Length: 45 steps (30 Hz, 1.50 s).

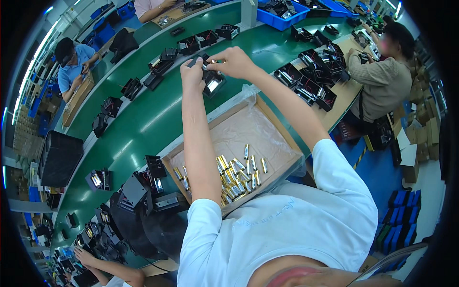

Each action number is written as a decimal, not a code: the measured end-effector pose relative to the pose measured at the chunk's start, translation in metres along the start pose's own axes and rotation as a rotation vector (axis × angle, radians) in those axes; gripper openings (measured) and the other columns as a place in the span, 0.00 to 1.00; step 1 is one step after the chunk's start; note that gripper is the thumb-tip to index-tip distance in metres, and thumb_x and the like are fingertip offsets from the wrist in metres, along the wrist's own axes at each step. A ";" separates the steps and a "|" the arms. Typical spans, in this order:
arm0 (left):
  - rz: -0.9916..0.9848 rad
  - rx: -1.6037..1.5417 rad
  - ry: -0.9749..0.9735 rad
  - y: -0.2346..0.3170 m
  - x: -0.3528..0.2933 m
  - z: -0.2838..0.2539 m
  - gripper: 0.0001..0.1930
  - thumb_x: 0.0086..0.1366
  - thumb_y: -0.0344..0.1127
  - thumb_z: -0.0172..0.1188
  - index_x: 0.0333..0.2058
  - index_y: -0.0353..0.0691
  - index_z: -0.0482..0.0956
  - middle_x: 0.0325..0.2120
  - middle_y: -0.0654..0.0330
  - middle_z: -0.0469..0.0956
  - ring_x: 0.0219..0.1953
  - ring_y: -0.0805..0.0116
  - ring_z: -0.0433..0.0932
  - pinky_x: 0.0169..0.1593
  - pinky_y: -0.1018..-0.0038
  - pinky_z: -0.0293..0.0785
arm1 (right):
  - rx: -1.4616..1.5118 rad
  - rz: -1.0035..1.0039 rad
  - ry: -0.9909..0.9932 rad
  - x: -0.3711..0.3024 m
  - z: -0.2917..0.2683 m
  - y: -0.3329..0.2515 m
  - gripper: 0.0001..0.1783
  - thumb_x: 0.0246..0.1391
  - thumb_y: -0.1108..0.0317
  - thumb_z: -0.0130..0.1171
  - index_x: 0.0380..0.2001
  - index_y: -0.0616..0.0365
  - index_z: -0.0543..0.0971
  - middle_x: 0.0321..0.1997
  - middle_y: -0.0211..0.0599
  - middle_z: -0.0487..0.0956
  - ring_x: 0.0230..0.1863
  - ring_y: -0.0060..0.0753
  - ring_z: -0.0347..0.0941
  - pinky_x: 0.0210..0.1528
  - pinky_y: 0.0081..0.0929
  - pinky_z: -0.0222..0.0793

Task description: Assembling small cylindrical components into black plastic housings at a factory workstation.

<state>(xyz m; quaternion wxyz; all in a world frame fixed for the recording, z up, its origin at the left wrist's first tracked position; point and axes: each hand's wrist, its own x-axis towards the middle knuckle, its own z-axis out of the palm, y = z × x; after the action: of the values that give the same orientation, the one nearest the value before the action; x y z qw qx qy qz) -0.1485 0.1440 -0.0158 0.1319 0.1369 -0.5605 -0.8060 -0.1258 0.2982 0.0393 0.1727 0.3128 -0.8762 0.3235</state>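
Both my arms reach forward over the green conveyor belt. My left hand (192,74) is closed on the edge of a small black device housing (213,86) with a bright, shiny panel. Above the same housing, my right hand (234,62) is closed in a pinch, and a bit of gold shows at its fingertips, like a battery. The fingers partly hide the housing's inside. Below my forearms stands a shallow cardboard box (278,115) lined with clear plastic. Many loose gold-and-silver batteries (234,177) lie in its near part.
More black housings (311,71) are heaped to the right, by a seated co-worker (382,71). Others line the belt's far side (160,64) and crowd the lower left (138,191). Blue bins (282,14) stand at the back. A person in blue (76,67) works at far left; another's hands (86,258) show lower left.
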 end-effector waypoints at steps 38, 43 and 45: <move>0.287 1.018 -0.035 -0.036 0.013 -0.029 0.38 0.49 0.39 0.62 0.58 0.35 0.59 0.39 0.38 0.75 0.38 0.42 0.79 0.42 0.57 0.76 | 0.091 0.215 -0.070 0.006 0.078 0.055 0.22 0.56 0.62 0.53 0.53 0.58 0.74 0.31 0.35 0.80 0.26 0.29 0.74 0.29 0.24 0.70; -0.338 1.893 -0.306 0.172 -0.083 -0.094 0.18 0.57 0.45 0.58 0.31 0.31 0.83 0.26 0.51 0.82 0.27 0.56 0.80 0.33 0.59 0.78 | -0.085 -0.029 -0.239 -0.031 0.032 -0.052 0.15 0.51 0.64 0.54 0.39 0.60 0.80 0.28 0.36 0.81 0.22 0.37 0.73 0.30 0.29 0.70; -0.666 1.881 -0.371 0.188 -0.116 -0.113 0.16 0.60 0.43 0.59 0.35 0.32 0.80 0.29 0.54 0.80 0.28 0.62 0.79 0.31 0.68 0.78 | -0.087 -0.055 -0.471 -0.063 0.018 -0.076 0.15 0.50 0.61 0.54 0.33 0.62 0.81 0.26 0.41 0.81 0.23 0.44 0.74 0.31 0.34 0.72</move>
<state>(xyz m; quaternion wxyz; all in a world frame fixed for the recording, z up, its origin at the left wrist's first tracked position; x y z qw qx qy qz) 0.0117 0.0253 0.1312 -0.3499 0.2070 -0.9127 -0.0422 -0.0304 0.2681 0.0298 -0.0141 0.3954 -0.8966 0.1987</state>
